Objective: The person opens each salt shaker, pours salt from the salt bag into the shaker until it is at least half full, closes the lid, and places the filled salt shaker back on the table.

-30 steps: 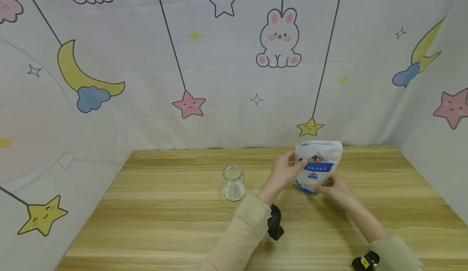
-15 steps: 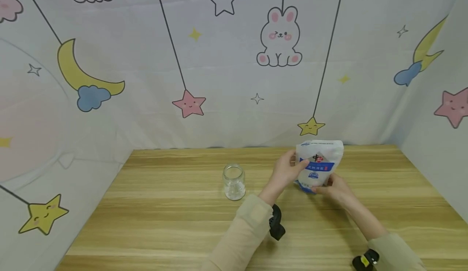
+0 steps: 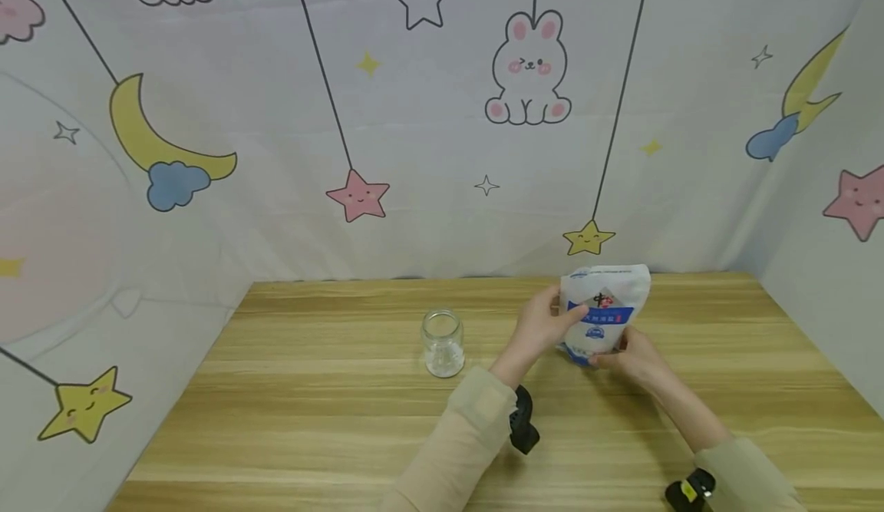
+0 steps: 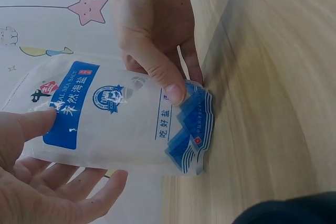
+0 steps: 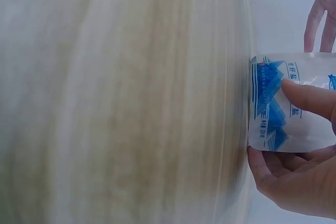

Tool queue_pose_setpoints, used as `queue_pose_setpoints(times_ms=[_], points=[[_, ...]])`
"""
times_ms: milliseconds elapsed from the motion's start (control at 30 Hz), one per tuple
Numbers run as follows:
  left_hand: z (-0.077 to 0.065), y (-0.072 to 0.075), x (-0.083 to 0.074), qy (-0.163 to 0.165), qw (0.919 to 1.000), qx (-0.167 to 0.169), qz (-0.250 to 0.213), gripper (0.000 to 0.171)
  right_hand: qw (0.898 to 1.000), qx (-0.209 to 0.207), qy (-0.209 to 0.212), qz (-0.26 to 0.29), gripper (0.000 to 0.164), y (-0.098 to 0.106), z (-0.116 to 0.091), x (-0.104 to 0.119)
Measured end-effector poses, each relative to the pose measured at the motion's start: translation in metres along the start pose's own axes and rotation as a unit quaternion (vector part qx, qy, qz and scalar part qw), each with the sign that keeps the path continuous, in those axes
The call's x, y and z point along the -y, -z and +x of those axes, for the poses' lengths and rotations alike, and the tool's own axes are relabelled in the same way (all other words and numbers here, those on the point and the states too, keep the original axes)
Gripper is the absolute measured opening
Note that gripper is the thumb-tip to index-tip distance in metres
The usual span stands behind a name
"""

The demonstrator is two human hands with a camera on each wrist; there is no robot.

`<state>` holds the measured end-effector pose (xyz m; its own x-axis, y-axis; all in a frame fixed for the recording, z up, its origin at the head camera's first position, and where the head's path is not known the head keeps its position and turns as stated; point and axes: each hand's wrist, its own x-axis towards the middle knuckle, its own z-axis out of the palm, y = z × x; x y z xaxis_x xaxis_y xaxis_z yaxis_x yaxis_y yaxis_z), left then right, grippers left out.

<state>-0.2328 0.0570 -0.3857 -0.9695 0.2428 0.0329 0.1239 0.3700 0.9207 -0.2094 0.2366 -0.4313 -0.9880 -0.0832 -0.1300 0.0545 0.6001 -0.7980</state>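
Note:
A white and blue bag of sea salt (image 3: 597, 324) stands upright between both hands at the right of the table. My left hand (image 3: 542, 324) grips its left side higher up, thumb across the front and fingers behind. Low on the right side, my right hand (image 3: 638, 358) pinches the bag, its thumb over the blue mountain print (image 4: 191, 121) near the bottom. In the right wrist view, the bag's bottom edge (image 5: 254, 103) is right at the tabletop. To the left of the hands stands an open glass jar (image 3: 443, 343) with some white, clear-looking contents at its bottom.
The wooden table (image 3: 311, 420) reaches back to a white cloth (image 3: 428, 128) printed with stars, moons and a rabbit. Black wrist cameras sit under the left forearm (image 3: 523, 420) and at the right cuff (image 3: 691, 489).
Both hands keep their hold on the salt bag, which stays nearly in place. The head view has shifted very slightly.

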Motion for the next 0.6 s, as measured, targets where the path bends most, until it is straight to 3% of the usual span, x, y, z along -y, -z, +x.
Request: queue_pose_setpoints(times_ms=[167,400,600], points=[[0.0008,-0.0024,0.0017,-0.001,0.9998,0.004,0.019,0.037,1.000,0.002,0.001,0.005,0.075,-0.0001,0.0006,-0.0023],[0.0004,-0.0080,0.0058,0.004,0.9997,0.014,-0.022,0.036,1.000,0.009,-0.015,0.019,0.079,-0.0005,0.0022,-0.0035],[-0.0007,-0.0083,0.0031,0.013,0.9994,0.012,-0.031,0.035,0.999,0.006,-0.028,0.016,0.077,-0.0005,0.0032,-0.0006]])
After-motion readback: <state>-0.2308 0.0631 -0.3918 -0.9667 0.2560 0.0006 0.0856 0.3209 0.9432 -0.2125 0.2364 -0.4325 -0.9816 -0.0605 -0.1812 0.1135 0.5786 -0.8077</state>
